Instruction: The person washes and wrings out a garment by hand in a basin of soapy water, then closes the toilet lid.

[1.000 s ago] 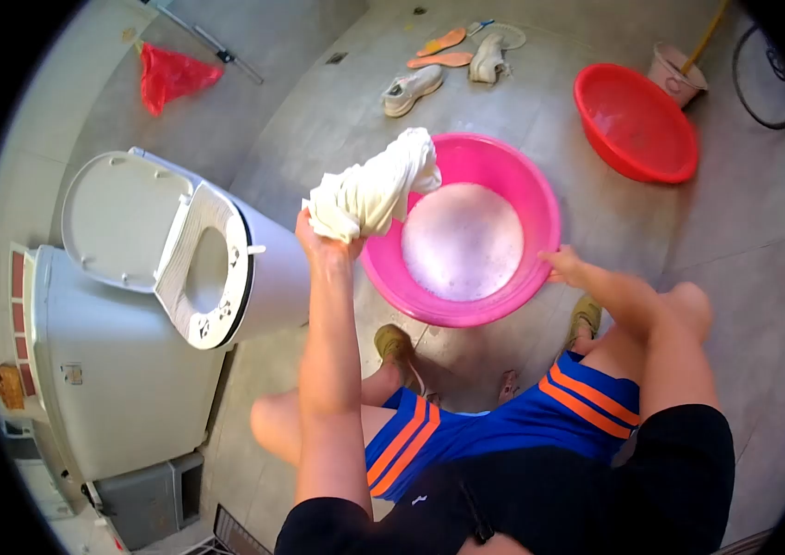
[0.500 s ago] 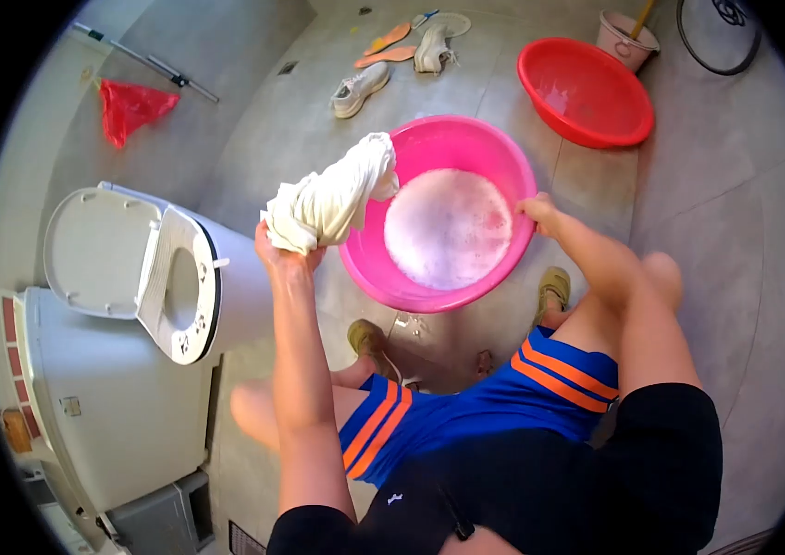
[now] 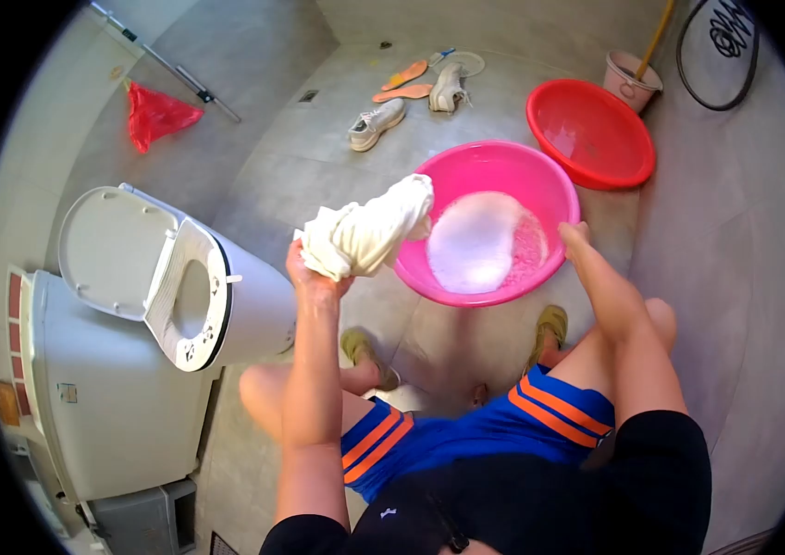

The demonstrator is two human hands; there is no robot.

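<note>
A twisted white cloth [image 3: 366, 228] rests bunched in my left hand [image 3: 316, 275], whose fingers are closed around its lower left end. The cloth's far end overlaps the left rim of a pink basin [image 3: 496, 158] in the head view. Inside the basin is soapy water [image 3: 475, 245] with thick white foam gathered on the left. My right hand [image 3: 574, 235] grips the basin's right rim, with the fingers partly hidden by the rim.
A red basin [image 3: 587, 129] and a bucket [image 3: 631, 83] stand at the back right. Pale shoes [image 3: 377, 124], orange insoles [image 3: 403, 92] and a brush [image 3: 440, 56] lie on the floor behind. A toilet [image 3: 253, 305] with raised lid is at left, beside a white cabinet [image 3: 124, 398].
The pink basin has shifted right and appears tilted, its foam now gathered to the left with pink bottom showing at right. The cloth stays in my left hand. The whole view has shifted slightly.
</note>
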